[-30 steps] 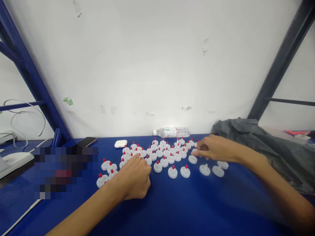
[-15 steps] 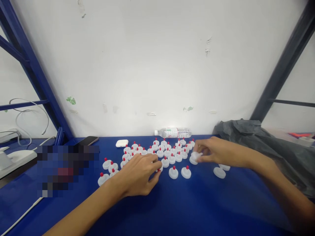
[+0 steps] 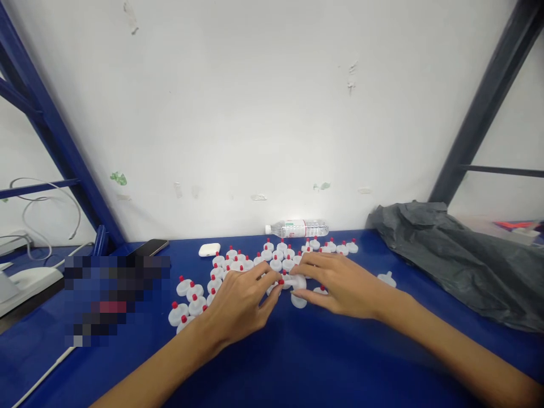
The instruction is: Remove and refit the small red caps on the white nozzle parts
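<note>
My left hand [image 3: 246, 294] pinches a small red cap [image 3: 281, 282] between thumb and fingertips. Facing it, my right hand [image 3: 335, 282] grips a translucent white nozzle lid [image 3: 300, 282] turned on its side, its spout pointing at the red cap. Whether cap and spout touch, I cannot tell. Around both hands stand several white lids with red caps on top, such as a capped lid [image 3: 183, 287] on the left and a capped lid [image 3: 352, 246] on the right. Right of my right hand lies an uncapped lid [image 3: 386, 279].
The blue table [image 3: 272, 362] meets a white wall. A clear bottle [image 3: 297, 228] lies along the wall, near a white case [image 3: 209, 250]. A phone [image 3: 151, 247] and white cable [image 3: 42, 374] are at left, grey plastic sheeting [image 3: 442, 266] at right.
My right hand has come left, close to my left hand, with a lid in its fingers. Only one of the two loose lids at the right shows now. The view has shifted slightly.
</note>
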`<control>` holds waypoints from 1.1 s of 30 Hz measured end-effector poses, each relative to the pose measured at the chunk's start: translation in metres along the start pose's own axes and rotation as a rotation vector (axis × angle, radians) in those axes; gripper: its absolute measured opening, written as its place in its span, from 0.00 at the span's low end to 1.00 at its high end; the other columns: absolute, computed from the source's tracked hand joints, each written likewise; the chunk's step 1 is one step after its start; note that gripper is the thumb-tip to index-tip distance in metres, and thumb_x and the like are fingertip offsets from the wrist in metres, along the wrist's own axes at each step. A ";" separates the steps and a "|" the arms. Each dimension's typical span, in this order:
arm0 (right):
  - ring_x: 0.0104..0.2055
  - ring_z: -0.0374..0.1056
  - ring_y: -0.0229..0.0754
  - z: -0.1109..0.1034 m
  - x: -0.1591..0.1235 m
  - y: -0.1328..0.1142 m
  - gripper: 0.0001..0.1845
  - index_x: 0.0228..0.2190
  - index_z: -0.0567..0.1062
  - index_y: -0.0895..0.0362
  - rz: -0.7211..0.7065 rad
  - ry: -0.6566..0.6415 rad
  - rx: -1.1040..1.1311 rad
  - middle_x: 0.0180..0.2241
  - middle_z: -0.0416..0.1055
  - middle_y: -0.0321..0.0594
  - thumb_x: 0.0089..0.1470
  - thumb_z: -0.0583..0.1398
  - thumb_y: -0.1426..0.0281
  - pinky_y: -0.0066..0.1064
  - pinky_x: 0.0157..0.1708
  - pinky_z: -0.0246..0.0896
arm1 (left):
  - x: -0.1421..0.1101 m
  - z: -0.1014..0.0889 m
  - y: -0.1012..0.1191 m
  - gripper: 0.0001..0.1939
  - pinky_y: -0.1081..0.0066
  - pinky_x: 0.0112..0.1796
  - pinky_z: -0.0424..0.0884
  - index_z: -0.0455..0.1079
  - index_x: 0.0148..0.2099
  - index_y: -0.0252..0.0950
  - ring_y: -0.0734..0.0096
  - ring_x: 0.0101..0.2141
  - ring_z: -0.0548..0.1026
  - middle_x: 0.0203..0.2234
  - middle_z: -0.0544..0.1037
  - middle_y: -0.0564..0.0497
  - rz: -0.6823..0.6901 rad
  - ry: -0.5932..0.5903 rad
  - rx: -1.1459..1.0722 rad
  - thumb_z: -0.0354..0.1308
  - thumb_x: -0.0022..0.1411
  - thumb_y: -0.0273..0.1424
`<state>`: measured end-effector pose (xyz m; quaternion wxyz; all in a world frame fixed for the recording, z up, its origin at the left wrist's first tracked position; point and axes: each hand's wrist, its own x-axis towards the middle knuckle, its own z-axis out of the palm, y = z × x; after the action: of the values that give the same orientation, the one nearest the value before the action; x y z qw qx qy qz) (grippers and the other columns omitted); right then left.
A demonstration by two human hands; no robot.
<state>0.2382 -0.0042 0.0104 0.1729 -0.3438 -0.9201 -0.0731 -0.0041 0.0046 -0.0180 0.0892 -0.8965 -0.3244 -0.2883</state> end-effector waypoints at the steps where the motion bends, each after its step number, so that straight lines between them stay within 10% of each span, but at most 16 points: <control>1: 0.39 0.71 0.45 0.001 0.000 -0.001 0.19 0.48 0.75 0.57 -0.016 0.018 -0.013 0.39 0.73 0.43 0.65 0.55 0.58 0.37 0.39 0.65 | 0.000 0.000 0.000 0.07 0.72 0.24 0.59 0.71 0.44 0.41 0.71 0.29 0.75 0.35 0.77 0.54 0.006 -0.003 0.004 0.51 0.69 0.31; 10: 0.39 0.72 0.44 0.011 0.001 0.006 0.19 0.49 0.73 0.57 -0.123 0.191 -0.131 0.39 0.75 0.44 0.66 0.55 0.57 0.37 0.39 0.66 | 0.003 -0.005 0.005 0.10 0.71 0.35 0.70 0.76 0.44 0.38 0.70 0.34 0.77 0.35 0.81 0.49 -0.098 0.028 -0.341 0.52 0.70 0.30; 19: 0.39 0.72 0.41 0.011 0.002 0.001 0.18 0.51 0.72 0.58 -0.161 0.358 -0.170 0.40 0.76 0.44 0.68 0.53 0.60 0.36 0.40 0.66 | 0.010 -0.010 0.013 0.17 0.78 0.23 0.65 0.74 0.48 0.37 0.73 0.29 0.75 0.33 0.79 0.50 -0.553 -0.011 -0.971 0.66 0.60 0.39; 23: 0.43 0.72 0.41 0.007 0.003 -0.006 0.16 0.51 0.71 0.57 -0.235 0.430 -0.147 0.44 0.75 0.45 0.67 0.54 0.62 0.35 0.42 0.67 | 0.010 -0.014 0.014 0.32 0.78 0.25 0.70 0.66 0.61 0.41 0.61 0.46 0.75 0.53 0.73 0.42 -0.510 -0.165 -1.278 0.69 0.56 0.37; 33: 0.39 0.69 0.39 0.007 0.003 -0.021 0.13 0.49 0.72 0.60 -0.336 0.508 -0.113 0.41 0.74 0.44 0.64 0.59 0.69 0.32 0.37 0.67 | 0.011 -0.021 0.016 0.24 0.83 0.17 0.60 0.76 0.54 0.33 0.77 0.26 0.70 0.33 0.78 0.47 -0.449 -0.353 -1.416 0.68 0.55 0.34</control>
<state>0.2205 -0.0168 0.0042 0.3633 -0.1665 -0.8859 -0.2354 0.0034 -0.0094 0.0065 -0.6209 -0.6850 -0.2458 -0.2914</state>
